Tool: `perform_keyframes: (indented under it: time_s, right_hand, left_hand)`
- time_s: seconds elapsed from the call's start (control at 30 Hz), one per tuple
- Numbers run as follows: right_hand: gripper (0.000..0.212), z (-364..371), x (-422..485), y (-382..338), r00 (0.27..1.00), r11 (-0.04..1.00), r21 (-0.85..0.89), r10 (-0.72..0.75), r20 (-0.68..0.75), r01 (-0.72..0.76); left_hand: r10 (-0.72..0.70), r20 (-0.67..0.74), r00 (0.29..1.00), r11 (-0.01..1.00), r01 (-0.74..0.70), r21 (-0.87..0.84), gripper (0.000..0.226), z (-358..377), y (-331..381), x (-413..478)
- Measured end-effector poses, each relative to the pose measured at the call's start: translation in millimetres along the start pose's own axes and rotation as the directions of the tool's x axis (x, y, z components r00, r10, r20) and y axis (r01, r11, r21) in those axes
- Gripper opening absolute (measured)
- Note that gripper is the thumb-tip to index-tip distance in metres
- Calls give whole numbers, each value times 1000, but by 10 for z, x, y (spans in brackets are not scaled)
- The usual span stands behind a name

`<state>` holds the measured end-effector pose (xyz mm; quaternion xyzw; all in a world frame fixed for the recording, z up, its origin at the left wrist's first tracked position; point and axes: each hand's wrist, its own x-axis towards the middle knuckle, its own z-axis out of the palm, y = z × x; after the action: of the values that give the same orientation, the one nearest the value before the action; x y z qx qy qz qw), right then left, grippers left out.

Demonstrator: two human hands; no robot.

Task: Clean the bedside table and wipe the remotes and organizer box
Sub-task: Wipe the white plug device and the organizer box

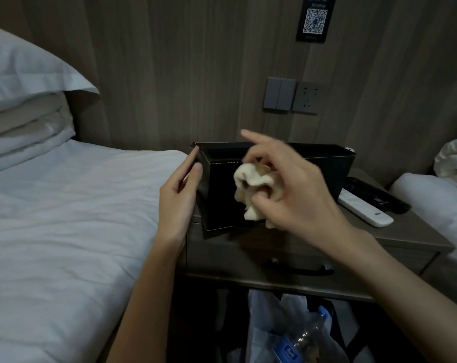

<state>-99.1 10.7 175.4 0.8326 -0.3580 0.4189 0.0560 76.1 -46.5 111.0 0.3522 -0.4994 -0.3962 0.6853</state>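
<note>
A black organizer box [221,195] with white stitching stands on the brown bedside table [416,239], near its left front corner. My left hand [179,197] lies flat against the box's left side, fingers straight, steadying it. My right hand [290,187] holds a crumpled cream cloth [251,189] against the box's front face, index finger raised. To the right of the box lie a white remote [363,209] and, behind it, a black remote [376,195].
A bed with white sheets [65,218] and stacked pillows [25,106] adjoins the table on the left. Another white bed [445,195] is at the right. Under the table's drawer [298,268] stands a bin with a plastic bag and bottle [298,334]. Switches and a socket [290,95] are on the wall.
</note>
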Motion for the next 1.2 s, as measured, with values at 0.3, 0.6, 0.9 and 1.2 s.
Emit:
perform_keyframes:
  time_s: [0.3,0.6,0.9,1.2]
  right_hand:
    - [38,440,-17,13,962,966,-245,-144,-232,86]
    - [34,692,-317,345,960,948,-257,-232,-156,187]
    - [32,343,-492,454,951,921,-240,-282,128,306]
    - [47,355,-131,460,961,944,-306,-193,-200,126]
  left_hand:
    - [36,-52,998,997,-39,-69,33,67,77,-172]
    - [41,-9,999,998,-42,-42,32,17,67,-189]
    - [146,-23,989,988,-145,48,37,142,86,-282]
    - [192,-37,981,972,-184,143,40,194,-37,-255]
